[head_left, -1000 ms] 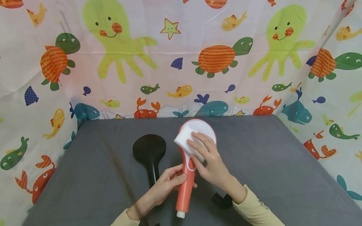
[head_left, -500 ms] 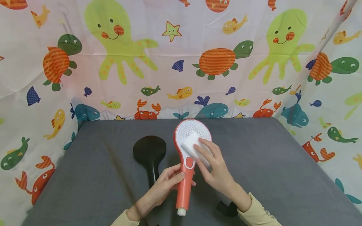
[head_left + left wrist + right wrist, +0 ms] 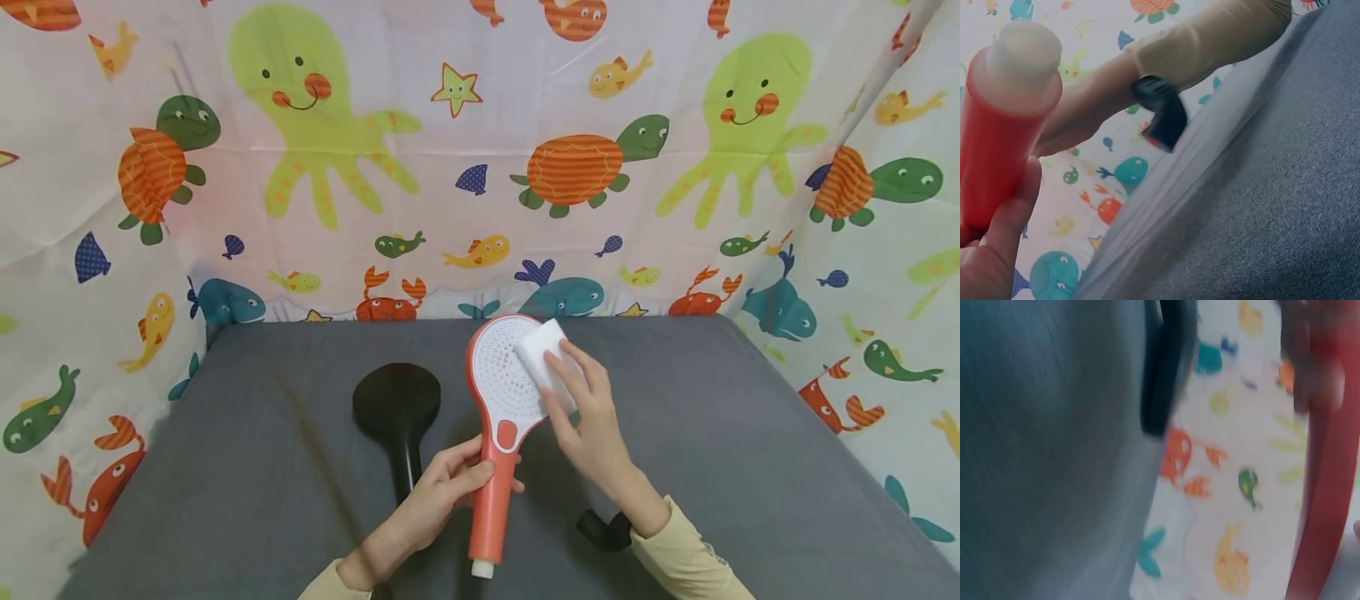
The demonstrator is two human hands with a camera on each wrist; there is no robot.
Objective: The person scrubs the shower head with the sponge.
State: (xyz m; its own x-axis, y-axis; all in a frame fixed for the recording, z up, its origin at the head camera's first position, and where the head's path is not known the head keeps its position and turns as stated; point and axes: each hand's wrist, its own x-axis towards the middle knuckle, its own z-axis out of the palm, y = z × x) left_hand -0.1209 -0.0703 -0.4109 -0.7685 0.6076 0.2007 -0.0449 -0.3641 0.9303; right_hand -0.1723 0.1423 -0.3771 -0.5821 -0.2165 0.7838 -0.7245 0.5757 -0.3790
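Note:
In the head view, my left hand (image 3: 453, 487) grips the handle of a handheld shower head (image 3: 491, 517), coral red with a white nozzle face turned toward me. It is held up over the table, tilted slightly right. My right hand (image 3: 596, 433) holds a white sponge (image 3: 542, 348) between thumb and fingers, against the right side of the nozzle face. In the left wrist view, the thumb lies along the red handle (image 3: 997, 156), whose pale end points up. The right wrist view is blurred; the shower head's red side (image 3: 1335, 469) runs down its right edge.
A black round-headed object with a handle (image 3: 396, 396) lies on the grey table (image 3: 712, 400), left of the shower head. A black piece (image 3: 604, 531) sits at the right wrist. Behind stands a curtain (image 3: 442, 183) printed with sea animals.
The sponge and right hand have moved over the nozzle face, first down and then up to its right side, uncovering its left part. The left hand keeps its hold on the handle.

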